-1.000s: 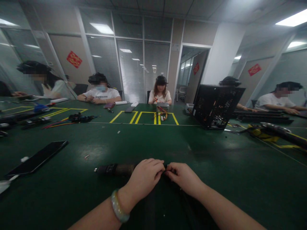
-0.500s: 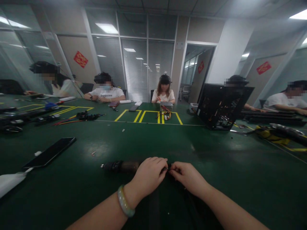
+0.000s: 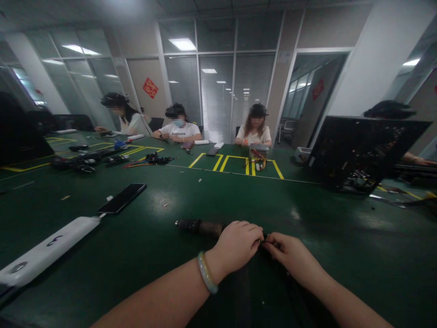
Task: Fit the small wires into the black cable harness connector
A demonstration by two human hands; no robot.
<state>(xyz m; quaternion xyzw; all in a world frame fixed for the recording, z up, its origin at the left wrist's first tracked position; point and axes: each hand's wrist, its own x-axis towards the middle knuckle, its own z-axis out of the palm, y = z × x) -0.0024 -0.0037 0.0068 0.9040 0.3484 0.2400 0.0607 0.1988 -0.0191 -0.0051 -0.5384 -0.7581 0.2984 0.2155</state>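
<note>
On the green table in front of me lies a dark electric screwdriver [image 3: 208,228], its silver tip pointing left. My left hand [image 3: 241,241], with a pale bangle on the wrist, is closed around its rear part. At the tool's right end my right hand [image 3: 285,250] pinches what looks like the end of a black cable [image 3: 290,280]. That cable runs down towards me and is hard to see against the dark table. The fingers of both hands nearly meet, and they hide the joint between tool and cable.
To the left, a white power bank [image 3: 51,248] is connected to a dark phone [image 3: 123,199]. A black computer case [image 3: 362,155] stands at the right. Bundled cables [image 3: 155,158] and a power supply [image 3: 259,150] lie farther back. Several people sit around the table.
My view has turned left, so everything sits farther right in the picture and more of the power bank shows. Both hands keep their hold at the screwdriver's rear end.
</note>
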